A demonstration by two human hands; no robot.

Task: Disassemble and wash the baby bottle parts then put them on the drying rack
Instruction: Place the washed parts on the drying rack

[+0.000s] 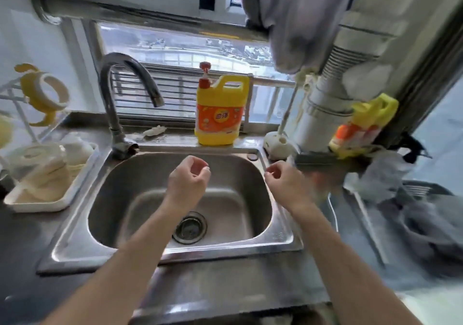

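Now over the steel sink (150, 174), a person's left hand (188, 178) and right hand (285, 180) hang apart, fingers loosely curled, gripping nothing. The bottle parts are off to the left: a yellow handle ring (41, 94) hangs on the wire rack (13, 96), and pale pieces (42, 167), too blurred to tell apart, sit in a white tray (50, 205) beside the sink. A soap jug (220, 116) stands on the ledge right of the faucet (125, 71).
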